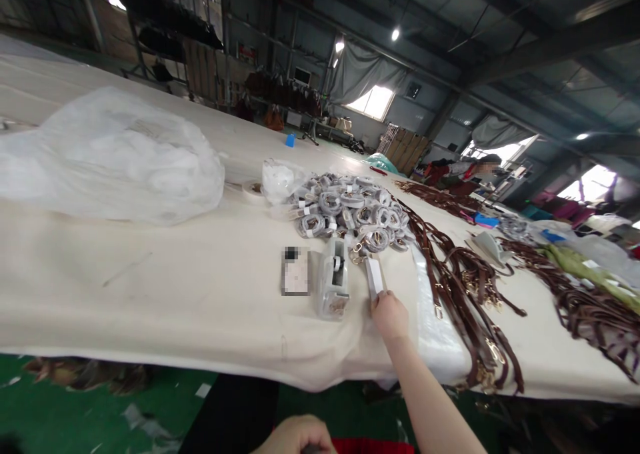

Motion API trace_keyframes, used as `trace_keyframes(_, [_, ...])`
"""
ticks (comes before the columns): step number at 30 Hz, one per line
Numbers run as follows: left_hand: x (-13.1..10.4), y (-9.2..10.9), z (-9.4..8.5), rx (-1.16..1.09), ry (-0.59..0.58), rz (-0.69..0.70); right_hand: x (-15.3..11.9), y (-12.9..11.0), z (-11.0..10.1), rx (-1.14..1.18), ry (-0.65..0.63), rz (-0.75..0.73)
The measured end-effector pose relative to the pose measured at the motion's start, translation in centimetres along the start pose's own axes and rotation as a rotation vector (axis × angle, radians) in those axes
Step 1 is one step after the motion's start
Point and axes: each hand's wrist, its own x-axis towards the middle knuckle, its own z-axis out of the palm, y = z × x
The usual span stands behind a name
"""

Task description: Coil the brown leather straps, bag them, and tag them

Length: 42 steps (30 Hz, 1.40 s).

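Observation:
My right hand [391, 315] reaches onto the table, its fingers pressed together on the near end of a white paper slip [374, 275]. Down at the bottom edge my left hand [299, 434] is curled closed; a bit of something dark shows by its fingers, too little to name. Left of the right hand stands a tape dispenser [334, 281] with a small roll in it. Beyond the slip lies a heap of coiled straps [350, 207] in clear wrapping, with metal clasps showing. Loose brown straps [445, 267] with gold-coloured hooks stretch along the right side.
A phone-like object [295, 271], blurred out, lies left of the dispenser. Farther left is a big translucent plastic bag [130, 161], with a tape roll [254, 191] near the heap. Clear plastic sheeting [440, 334] hangs over the table's front edge. Another person [463, 174] leans over the far right.

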Motion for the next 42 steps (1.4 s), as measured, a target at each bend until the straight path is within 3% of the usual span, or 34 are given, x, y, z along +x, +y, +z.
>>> trace_keyframes(4, [-0.5, 1.1, -0.1, 0.036, 0.015, 0.014, -0.7, 1.8, -0.6, 0.035, 0.104, 0.006])
trace_keyframes(7, [-0.8, 1.9, -0.3, 0.067, 0.041, -0.010, -2.9, 3.3, -0.5, 0.074, 0.173, -0.054])
trace_keyframes(14, [-0.4, 3.4, -0.5, 0.110, -0.003, -0.051, -8.1, 4.0, 2.3, 0.147, 0.204, -0.304])
trace_keyframes(18, [0.1, 3.6, -0.2, 0.102, -0.019, -0.031, -7.8, 4.0, 3.2, 0.187, 0.225, -0.326])
trace_keyframes(25, [0.4, 3.9, -0.1, 0.101, -0.013, -0.030, -7.3, 3.9, 2.8, 0.234, 0.231, -0.361])
trace_keyframes(42, [1.2, 2.8, 0.1, 0.094, -0.008, -0.011, -7.4, 3.0, 2.8, 0.345, 0.218, -0.250])
